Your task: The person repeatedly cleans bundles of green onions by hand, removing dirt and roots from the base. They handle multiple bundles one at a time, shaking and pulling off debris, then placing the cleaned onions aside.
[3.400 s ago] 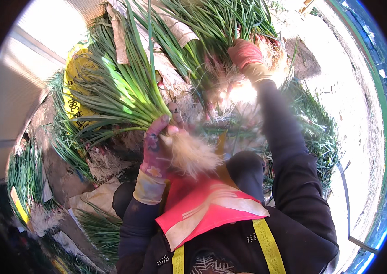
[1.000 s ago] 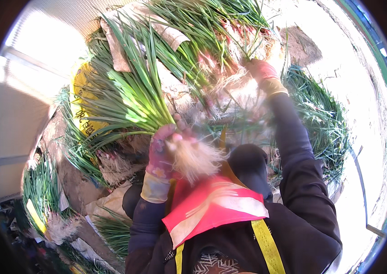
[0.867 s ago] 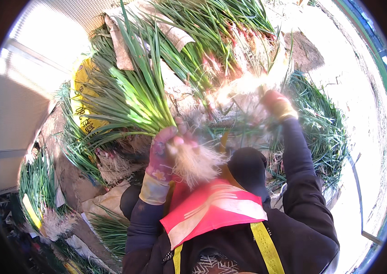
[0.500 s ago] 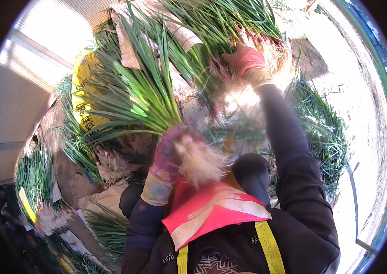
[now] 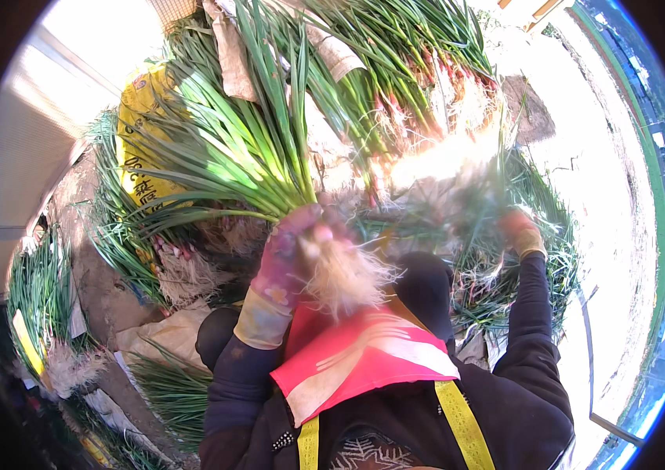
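A fan-shaped bunch of green garlic point(image 5: 258, 168) is in my left hand point(image 5: 284, 254), which wears a purple flowered glove. The fingers close around the pinkish stem ends; the pale roots hang out on the right side over my lap, and the long leaves spread toward the upper left. At the right, my right hand point(image 5: 522, 232), in a reddish glove with a yellowish cuff, is over a pile of loose green stalks point(image 5: 540, 258). Motion smears its fingers and the leaves beside it, so whether it grips any is unclear.
More green garlic point(image 5: 418, 70) lies beyond my knees, roots to the right, partly under beige cloth point(image 5: 332, 51). A yellow printed sack point(image 5: 140, 149) sits at the left behind leaves. Another bundle point(image 5: 41, 290) stands farther left. A light mesh wall point(image 5: 19, 172) borders that side.
My right hand has moved from the far heap down and right to the loose pile. My left hand still holds its bunch in nearly the same place.
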{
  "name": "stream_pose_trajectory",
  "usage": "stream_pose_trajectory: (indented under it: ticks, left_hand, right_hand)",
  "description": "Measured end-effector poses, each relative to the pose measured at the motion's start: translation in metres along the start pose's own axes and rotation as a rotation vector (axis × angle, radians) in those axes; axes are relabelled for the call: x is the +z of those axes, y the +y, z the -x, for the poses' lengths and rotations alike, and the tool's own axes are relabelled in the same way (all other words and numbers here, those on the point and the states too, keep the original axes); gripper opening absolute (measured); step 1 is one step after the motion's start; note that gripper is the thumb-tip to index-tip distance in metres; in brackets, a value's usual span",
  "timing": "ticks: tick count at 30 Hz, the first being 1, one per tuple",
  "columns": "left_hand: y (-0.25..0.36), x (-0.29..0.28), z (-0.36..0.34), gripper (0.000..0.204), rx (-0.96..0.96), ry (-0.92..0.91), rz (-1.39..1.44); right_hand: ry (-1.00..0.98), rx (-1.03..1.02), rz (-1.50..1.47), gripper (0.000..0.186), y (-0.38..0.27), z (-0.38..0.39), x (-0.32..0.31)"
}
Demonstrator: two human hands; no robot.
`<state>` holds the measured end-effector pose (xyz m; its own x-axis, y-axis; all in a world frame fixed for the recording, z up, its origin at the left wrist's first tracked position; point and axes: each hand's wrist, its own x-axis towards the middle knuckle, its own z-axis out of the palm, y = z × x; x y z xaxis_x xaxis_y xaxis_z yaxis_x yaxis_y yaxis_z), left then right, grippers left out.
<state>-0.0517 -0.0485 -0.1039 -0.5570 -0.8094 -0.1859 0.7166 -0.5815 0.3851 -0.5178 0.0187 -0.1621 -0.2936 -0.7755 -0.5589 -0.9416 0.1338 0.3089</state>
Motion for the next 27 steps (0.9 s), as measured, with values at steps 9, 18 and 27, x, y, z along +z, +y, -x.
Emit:
stream_pose_trajectory:
  ticks: [9, 18, 27]
  left_hand:
    - [0.003, 0.000, 0.001, 0.028, 0.007, 0.100, -0.270]
    - [0.006, 0.002, 0.004, 0.028, 0.031, 0.035, -0.269]
    - [0.006, 0.007, -0.006, 0.030, -0.098, 0.071, 0.013]
  right_hand:
    - [0.668, -0.171, -0.701, 0.023, -0.150, -0.024, -0.175]
    - [0.793, -0.169, -0.881, 0.019, -0.170, -0.059, -0.185]
    - [0.242, 0.168, -0.213, 0.023, -0.014, 0.061, 0.028]
